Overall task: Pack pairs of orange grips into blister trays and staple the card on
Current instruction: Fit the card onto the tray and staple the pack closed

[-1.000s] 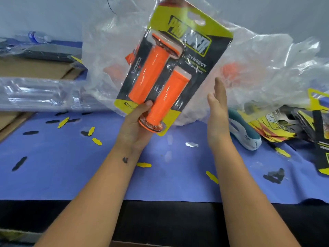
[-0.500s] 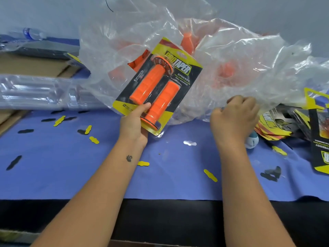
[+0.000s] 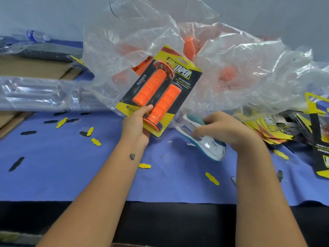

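My left hand (image 3: 138, 124) grips the lower edge of a blister pack (image 3: 161, 90), held up tilted above the table. The pack holds two orange grips (image 3: 151, 90) against a yellow and black card. My right hand (image 3: 222, 128) curls around a white and teal stapler (image 3: 208, 146) lifted just above the blue cloth, right of the pack. Behind both lies a big clear plastic bag (image 3: 240, 73) with more orange grips (image 3: 189, 46) showing through it.
A stack of clear blister trays (image 3: 35, 94) lies at the left on brown cardboard. Printed cards (image 3: 277, 127) are piled at the right. Small yellow and black punch-outs (image 3: 96, 142) scatter over the blue cloth (image 3: 71, 166). A water bottle (image 3: 35, 35) lies far left.
The left hand lowered the pack from high up toward the table. The right hand went from open beside the pack down to the stapler, gripped it and pulled it out from under the bag.
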Demonstrator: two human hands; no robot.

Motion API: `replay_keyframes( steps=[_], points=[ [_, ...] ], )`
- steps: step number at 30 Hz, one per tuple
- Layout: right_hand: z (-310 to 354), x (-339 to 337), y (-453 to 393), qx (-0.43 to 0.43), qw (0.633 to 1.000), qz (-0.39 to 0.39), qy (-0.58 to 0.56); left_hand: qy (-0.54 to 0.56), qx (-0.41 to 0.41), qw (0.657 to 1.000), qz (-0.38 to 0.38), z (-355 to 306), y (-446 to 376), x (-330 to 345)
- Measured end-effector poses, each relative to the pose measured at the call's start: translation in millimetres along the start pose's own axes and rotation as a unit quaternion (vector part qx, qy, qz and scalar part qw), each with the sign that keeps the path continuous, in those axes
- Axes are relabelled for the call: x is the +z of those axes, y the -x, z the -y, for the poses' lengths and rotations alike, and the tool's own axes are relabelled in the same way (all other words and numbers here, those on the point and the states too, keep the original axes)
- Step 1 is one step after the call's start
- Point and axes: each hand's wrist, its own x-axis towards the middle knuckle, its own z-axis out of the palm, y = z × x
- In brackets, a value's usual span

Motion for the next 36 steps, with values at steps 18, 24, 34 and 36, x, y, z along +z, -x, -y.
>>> replay_keyframes(
  steps=[18, 24, 34, 36],
  points=[
    [-11.4, 48.4, -26.0, -0.086, 0.744, 0.169, -0.641, 0.037, -0.001, 0.999, -0.014, -1.1, -7.9, 2.4],
    [-17.3, 41.7, -26.7, -0.085, 0.765, 0.106, -0.629, 0.044, 0.003, 0.999, 0.000, -2.7, -1.8, -0.8],
    [-18.3, 42.8, -27.2, -0.100, 0.905, -0.003, -0.413, 0.121, 0.003, 0.992, 0.043, -4.3, 4.8, 2.1],
    [-15.4, 45.6, -25.4, -0.119, 0.912, 0.032, -0.391, 0.136, -0.007, 0.989, 0.059, -3.5, 6.5, 4.3]
  ],
)
